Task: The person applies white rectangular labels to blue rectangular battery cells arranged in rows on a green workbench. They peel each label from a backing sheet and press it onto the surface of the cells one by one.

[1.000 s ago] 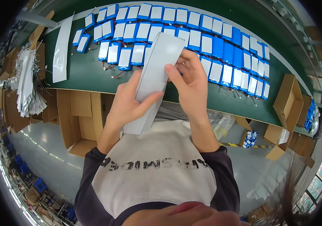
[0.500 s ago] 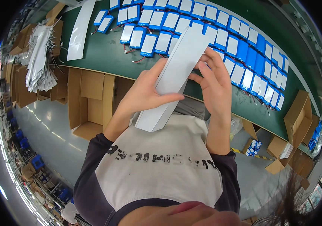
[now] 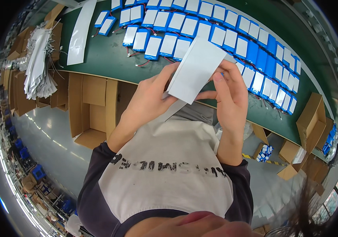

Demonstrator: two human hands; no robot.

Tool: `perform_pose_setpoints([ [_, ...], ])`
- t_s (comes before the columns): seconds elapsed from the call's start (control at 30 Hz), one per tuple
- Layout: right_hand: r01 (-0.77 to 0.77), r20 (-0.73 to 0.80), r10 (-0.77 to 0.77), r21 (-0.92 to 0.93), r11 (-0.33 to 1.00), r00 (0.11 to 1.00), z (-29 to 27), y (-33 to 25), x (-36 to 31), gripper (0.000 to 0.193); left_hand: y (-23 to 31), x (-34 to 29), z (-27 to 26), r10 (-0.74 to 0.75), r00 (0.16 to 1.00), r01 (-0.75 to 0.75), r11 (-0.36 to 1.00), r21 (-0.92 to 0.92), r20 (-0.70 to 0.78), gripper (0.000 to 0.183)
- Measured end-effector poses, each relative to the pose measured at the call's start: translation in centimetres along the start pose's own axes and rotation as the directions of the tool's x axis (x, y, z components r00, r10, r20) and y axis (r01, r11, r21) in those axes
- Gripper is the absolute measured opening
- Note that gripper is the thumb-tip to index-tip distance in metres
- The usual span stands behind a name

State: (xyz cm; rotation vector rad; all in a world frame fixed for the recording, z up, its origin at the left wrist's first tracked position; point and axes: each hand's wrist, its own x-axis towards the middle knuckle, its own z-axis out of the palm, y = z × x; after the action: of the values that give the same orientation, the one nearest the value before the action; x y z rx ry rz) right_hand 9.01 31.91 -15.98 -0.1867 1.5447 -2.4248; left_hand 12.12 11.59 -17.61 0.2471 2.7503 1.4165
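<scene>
A glossy white strip (image 3: 197, 71), folded over on itself, is held between both hands above the front edge of the table; its lower tail hangs below them. My left hand (image 3: 149, 94) grips it along the left edge, with the fingers partly hidden behind the fold. At the opposite edge my right hand (image 3: 232, 89) has its fingers curled and its thumb raised, the fingertips partly hidden behind the strip. Behind the strip, rows of blue battery packs (image 3: 153, 48) with white faces and thin red leads lie on the green table (image 3: 109, 55).
Another white strip (image 3: 81, 35) lies flat on the table's left. Crumpled white strips (image 3: 38, 67) hang in a bundle at far left. An open cardboard box (image 3: 94, 106) stands below the table edge; another carton (image 3: 312, 118) sits at the right end. A small box of blue-and-white pieces (image 3: 264, 153) is lower right.
The long strip has been folded over, its lower end brought up so a shorter panel faces me. My left thumb has gone from its front face to the lower edge.
</scene>
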Motion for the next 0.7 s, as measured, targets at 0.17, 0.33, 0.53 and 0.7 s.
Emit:
perform_pose_setpoints([
  [0.17, 0.063, -0.053, -0.065, -0.045, 0.997, 0.996, 0.7, -1.0, -0.7, 0.026, 0.5, 0.3, 0.3, 0.129, 0.99, -0.121, 0.985, 0.123, -0.052, 0.062],
  [0.33, -0.002, -0.139, -0.006, -0.057, 0.998, 0.99, 0.2, -1.6, -1.5, 0.021, 2.4, 0.0, -0.2, 0.121, 0.993, -0.121, 0.95, 0.288, 0.019, 0.049],
  [0.53, -0.027, -0.307, -0.019, -0.143, 0.989, 0.951, -5.3, -6.3, -2.3, 0.011, 0.3, -0.4, -2.0, 0.087, 0.996, -0.079, 0.95, 0.303, -0.015, 0.041],
  [0.7, -0.021, -0.132, -0.165, -0.838, 0.545, 0.977, -12.1, -9.6, -1.1, 0.012, -2.4, -0.6, -4.8, -0.135, 0.987, 0.121, 0.981, -0.152, -0.088, 0.059],
])
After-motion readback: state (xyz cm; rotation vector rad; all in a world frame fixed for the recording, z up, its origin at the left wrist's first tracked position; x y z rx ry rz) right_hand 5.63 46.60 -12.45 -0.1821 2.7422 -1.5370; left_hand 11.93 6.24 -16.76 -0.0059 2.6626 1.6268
